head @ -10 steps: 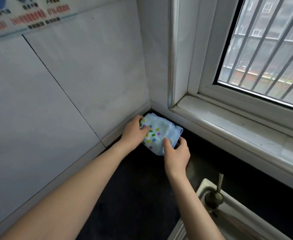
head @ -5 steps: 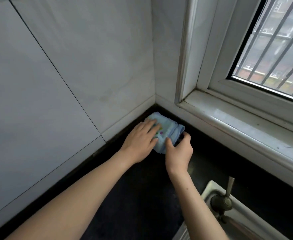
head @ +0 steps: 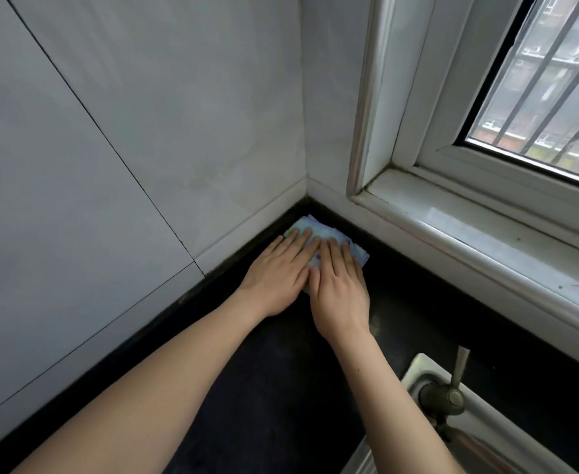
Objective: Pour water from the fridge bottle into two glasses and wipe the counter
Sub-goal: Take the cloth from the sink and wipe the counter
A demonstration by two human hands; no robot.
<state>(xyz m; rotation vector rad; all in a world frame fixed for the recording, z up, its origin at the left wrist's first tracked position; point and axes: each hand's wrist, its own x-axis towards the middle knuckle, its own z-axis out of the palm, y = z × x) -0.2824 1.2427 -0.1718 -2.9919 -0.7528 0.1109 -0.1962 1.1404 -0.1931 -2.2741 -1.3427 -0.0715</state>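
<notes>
A folded light-blue cloth (head: 316,226) with coloured dots lies on the black counter (head: 264,388), tucked into the corner where the two walls meet. My left hand (head: 279,271) and my right hand (head: 339,285) rest side by side flat on top of it, fingers stretched out and pointing into the corner. Neither hand curls around the cloth, and most of it is hidden under them. No bottle or glass is in view.
Grey tiled wall (head: 110,131) runs along the left. A white window sill (head: 469,234) and a barred window stand on the right. At the lower right are a steel sink rim (head: 414,371) and a tap (head: 443,398) with an upright lever.
Both hands held the cloth above the corner, then set it down on the counter. The fingers have uncurled and now lie flat on it. The view has tilted downward.
</notes>
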